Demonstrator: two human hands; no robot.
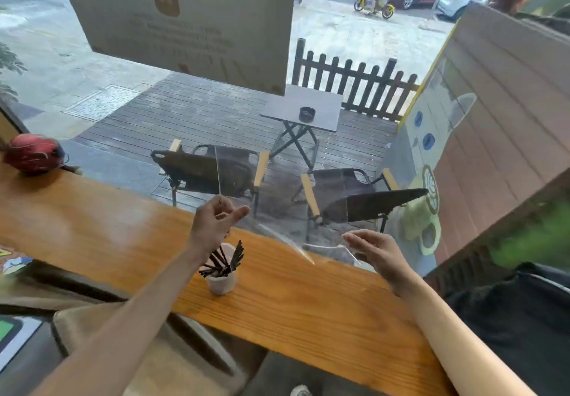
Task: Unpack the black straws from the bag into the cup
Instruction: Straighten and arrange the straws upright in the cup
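A small white cup [221,283] stands on the wooden counter [92,229], with several black straws [226,261] sticking out of it at slants. My left hand [216,221] is raised just above the cup, its fingers curled, and it pinches a corner of a clear plastic bag [239,173]. The bag hangs in the air to the right of that hand, and I see no straws in it. My right hand [374,252] hovers with straight fingers at the bag's lower right edge; whether it touches the bag I cannot tell.
A window pane rises right behind the counter's far edge. A red helmet [34,153] lies on the counter at far left. A dark bag or garment [509,309] sits at right, and a beige cushion [129,349] lies below the counter.
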